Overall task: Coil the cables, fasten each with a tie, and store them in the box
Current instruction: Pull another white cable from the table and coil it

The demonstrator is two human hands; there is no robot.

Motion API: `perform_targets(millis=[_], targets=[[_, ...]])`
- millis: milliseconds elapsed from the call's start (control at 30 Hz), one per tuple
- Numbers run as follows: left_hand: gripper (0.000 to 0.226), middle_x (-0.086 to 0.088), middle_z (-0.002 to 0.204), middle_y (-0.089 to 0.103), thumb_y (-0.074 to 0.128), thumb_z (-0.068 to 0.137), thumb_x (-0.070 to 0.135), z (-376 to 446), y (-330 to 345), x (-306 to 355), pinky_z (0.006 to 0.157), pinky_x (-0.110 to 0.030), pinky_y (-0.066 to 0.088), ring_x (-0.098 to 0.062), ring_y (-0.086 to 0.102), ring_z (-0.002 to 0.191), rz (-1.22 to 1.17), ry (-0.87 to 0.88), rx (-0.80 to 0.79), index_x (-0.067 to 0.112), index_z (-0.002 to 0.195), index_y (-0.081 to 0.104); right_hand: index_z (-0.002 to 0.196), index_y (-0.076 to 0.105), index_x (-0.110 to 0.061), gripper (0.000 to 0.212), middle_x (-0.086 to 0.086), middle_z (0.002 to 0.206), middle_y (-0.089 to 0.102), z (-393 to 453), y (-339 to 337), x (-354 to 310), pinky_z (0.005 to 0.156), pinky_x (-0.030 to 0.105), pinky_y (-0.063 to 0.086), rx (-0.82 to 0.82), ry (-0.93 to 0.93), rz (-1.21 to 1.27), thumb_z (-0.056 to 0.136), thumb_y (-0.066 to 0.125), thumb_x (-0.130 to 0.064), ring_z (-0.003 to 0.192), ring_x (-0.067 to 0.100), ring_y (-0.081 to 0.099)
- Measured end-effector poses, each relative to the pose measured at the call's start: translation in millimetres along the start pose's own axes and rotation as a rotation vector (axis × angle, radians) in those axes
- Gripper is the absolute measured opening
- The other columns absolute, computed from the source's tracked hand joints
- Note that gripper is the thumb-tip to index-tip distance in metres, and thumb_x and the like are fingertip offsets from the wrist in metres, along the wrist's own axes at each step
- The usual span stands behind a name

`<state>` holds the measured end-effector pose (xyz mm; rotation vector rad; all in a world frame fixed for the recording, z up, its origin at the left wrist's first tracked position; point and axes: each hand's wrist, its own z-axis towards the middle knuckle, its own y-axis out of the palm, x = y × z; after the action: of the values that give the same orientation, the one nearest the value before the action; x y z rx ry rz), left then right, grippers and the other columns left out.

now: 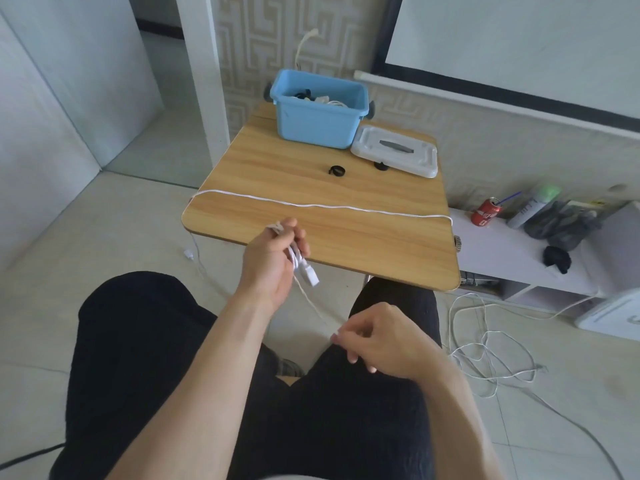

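Note:
My left hand (273, 258) grips a few small loops of a white cable (306, 271) with its plug hanging out, just in front of the wooden table (381, 244). The same cable runs down to my right hand (377, 341), which pinches it above my lap. A second white cable (311, 205) lies stretched across the table and drops off both sides. Two black ties (336, 170) (381, 165) lie further back on the table. The blue box (318, 112) stands at the table's far edge with coiled cables inside.
The box's white lid (394, 150) lies right of the box. Loose white cable (491, 348) is tangled on the floor at the right. A low white shelf (502, 251) there holds a red can (486, 212) and a spray can (533, 206).

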<state>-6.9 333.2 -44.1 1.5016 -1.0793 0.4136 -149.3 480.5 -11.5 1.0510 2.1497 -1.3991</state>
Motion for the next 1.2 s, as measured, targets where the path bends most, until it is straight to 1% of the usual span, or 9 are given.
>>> perform_targets(millis=[133, 233, 367, 533, 633, 767, 900, 1067, 1200], targets=[[0.018, -0.007, 0.082, 0.071, 0.052, 0.100, 0.004, -12, -3, -9, 0.075, -0.035, 0.054, -0.019, 0.064, 0.072, 0.585, -0.143, -0.205, -0.002, 0.111, 0.064, 0.081, 0.078, -0.020, 0.019, -0.007, 0.064, 0.070, -5, -9, -13, 0.062, 0.034, 0.054, -0.104, -0.092, 0.047, 0.088, 0.060, -0.022, 0.048, 0.014, 0.055], [0.028, -0.007, 0.080, 0.069, 0.054, 0.102, 0.026, -18, -6, -8, 0.072, -0.031, 0.050, -0.016, 0.062, 0.068, 0.991, -0.290, -0.545, 0.003, 0.101, 0.069, 0.079, 0.077, -0.030, 0.020, -0.003, 0.064, 0.067, 2, -12, -8, 0.056, 0.040, 0.044, 0.163, -0.223, 0.152, 0.095, 0.066, -0.027, 0.055, 0.020, 0.052], [0.063, -0.004, 0.063, 0.054, 0.033, 0.106, 0.049, -21, -5, -6, 0.055, -0.027, 0.038, -0.016, 0.043, 0.051, 0.581, -0.513, -0.804, -0.005, 0.104, 0.066, 0.084, 0.077, -0.033, 0.021, -0.009, 0.080, 0.075, 14, -20, 10, 0.069, 0.029, 0.053, 0.499, -0.092, 0.298, 0.089, 0.069, -0.013, 0.074, 0.018, 0.068], [0.038, 0.007, 0.050, 0.026, 0.052, 0.097, 0.044, -19, -5, -3, 0.042, -0.022, 0.020, -0.009, 0.021, 0.041, 0.316, -0.602, -0.936, 0.017, 0.071, 0.057, 0.079, 0.076, -0.020, 0.006, -0.004, 0.056, 0.056, 22, -13, 24, 0.051, 0.016, 0.035, 0.442, 0.012, 0.358, 0.083, 0.081, -0.021, 0.048, 0.005, 0.043], [0.031, 0.010, 0.049, 0.022, 0.062, 0.089, 0.033, -14, -2, -3, 0.039, -0.022, 0.018, -0.010, 0.018, 0.040, -0.133, -0.510, -0.746, 0.021, 0.062, 0.055, 0.080, 0.075, -0.016, 0.009, -0.003, 0.057, 0.049, 23, -9, 22, 0.049, 0.012, 0.032, 0.464, 0.004, 0.445, 0.087, 0.076, -0.022, 0.052, 0.008, 0.039], [0.038, 0.008, 0.054, 0.030, 0.036, 0.104, 0.028, -9, 7, 0, 0.044, -0.022, 0.031, -0.009, 0.028, 0.042, -0.642, -0.350, -0.441, 0.015, 0.072, 0.053, 0.077, 0.073, -0.021, 0.027, -0.006, 0.054, 0.046, 21, -5, 15, 0.051, 0.021, 0.033, 0.433, -0.068, 0.371, 0.098, 0.062, -0.033, 0.051, 0.009, 0.039], [0.031, -0.001, 0.070, 0.042, 0.035, 0.102, 0.031, -6, 5, 6, 0.063, -0.029, 0.037, -0.017, 0.042, 0.054, -0.815, -0.193, -0.130, 0.009, 0.087, 0.052, 0.086, 0.072, -0.026, 0.032, -0.007, 0.058, 0.057, 18, -1, 13, 0.055, 0.026, 0.039, 0.266, -0.026, 0.216, 0.104, 0.047, -0.027, 0.050, 0.005, 0.044], [0.020, -0.003, 0.071, 0.048, 0.041, 0.100, 0.023, -4, 8, 6, 0.066, -0.033, 0.036, -0.020, 0.044, 0.058, -0.364, 0.005, 0.087, 0.011, 0.084, 0.047, 0.086, 0.073, -0.026, 0.028, -0.003, 0.066, 0.072, 2, 2, -6, 0.056, 0.028, 0.050, 0.079, 0.020, -0.054, 0.099, 0.049, -0.032, 0.049, 0.004, 0.053], [0.031, -0.005, 0.061, 0.055, 0.048, 0.098, 0.025, -7, 9, 2, 0.074, -0.035, 0.039, -0.016, 0.047, 0.056, 0.469, 0.023, -0.108, 0.012, 0.071, 0.055, 0.071, 0.069, -0.020, 0.031, 0.005, 0.063, 0.064, -8, -5, -22, 0.058, 0.036, 0.048, 0.221, -0.106, -0.015, 0.095, 0.059, -0.037, 0.052, 0.013, 0.049]])
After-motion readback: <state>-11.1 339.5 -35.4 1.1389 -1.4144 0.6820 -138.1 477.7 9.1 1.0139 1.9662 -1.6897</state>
